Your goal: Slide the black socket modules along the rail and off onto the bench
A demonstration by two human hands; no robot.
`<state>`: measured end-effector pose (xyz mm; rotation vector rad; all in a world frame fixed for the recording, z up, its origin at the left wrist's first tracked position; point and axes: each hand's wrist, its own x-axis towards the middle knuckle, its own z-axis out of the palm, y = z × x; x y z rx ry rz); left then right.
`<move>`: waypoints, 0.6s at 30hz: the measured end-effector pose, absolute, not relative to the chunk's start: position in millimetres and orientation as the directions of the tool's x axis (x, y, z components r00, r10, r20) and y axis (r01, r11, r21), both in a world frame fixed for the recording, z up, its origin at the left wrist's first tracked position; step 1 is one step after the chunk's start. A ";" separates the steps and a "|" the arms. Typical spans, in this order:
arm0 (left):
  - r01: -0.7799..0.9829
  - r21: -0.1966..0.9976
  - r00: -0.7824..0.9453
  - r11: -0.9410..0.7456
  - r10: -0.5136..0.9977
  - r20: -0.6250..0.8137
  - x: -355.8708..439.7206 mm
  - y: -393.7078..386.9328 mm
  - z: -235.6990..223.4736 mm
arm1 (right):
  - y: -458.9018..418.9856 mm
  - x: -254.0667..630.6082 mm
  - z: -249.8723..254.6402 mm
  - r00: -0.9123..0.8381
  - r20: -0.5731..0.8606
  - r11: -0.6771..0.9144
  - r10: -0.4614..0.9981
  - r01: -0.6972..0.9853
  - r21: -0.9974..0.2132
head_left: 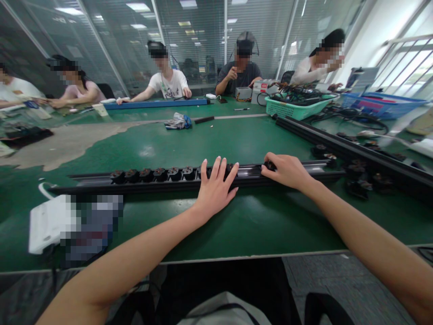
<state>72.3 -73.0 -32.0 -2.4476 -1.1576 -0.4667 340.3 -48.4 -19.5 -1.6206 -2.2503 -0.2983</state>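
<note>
A long black channel rail (pixel 158 186) lies across the green table in front of me. A row of black socket modules (pixel 145 175) sits in its left half, with gaps between them. My left hand (pixel 216 189) lies over the rail's middle with fingers spread, covering part of the row. Farther right, my right hand (pixel 284 169) pinches a black socket module (pixel 269 165) between thumb and fingers, at the rail's channel. Its exact contact with the rail is partly hidden by the fingers. Bare channel shows between my two hands.
Loose black modules (pixel 356 169) lie at right beside a second long rail (pixel 358 151). A green basket (pixel 297 108) of cables and a blue basket (pixel 382 106) stand behind. A white device (pixel 50 223) is at front left. Several people sit across the table (pixel 243 140).
</note>
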 end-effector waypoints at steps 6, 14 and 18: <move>0.789 -0.209 0.602 -0.578 0.658 0.453 72.4 -73.1 -31.8 | -48.7 338.9 -18.5 -0.228 0.405 0.254 0.885 0.967 -0.010; 0.796 -0.231 0.598 -0.559 0.670 0.439 72.8 -73.8 -31.2 | -47.8 340.0 -16.7 -0.173 0.377 0.172 0.910 0.984 0.036; 0.795 -0.228 0.599 -0.562 0.670 0.438 72.6 -73.9 -30.8 | -48.2 339.7 -16.2 -0.155 0.379 0.151 0.913 0.988 0.041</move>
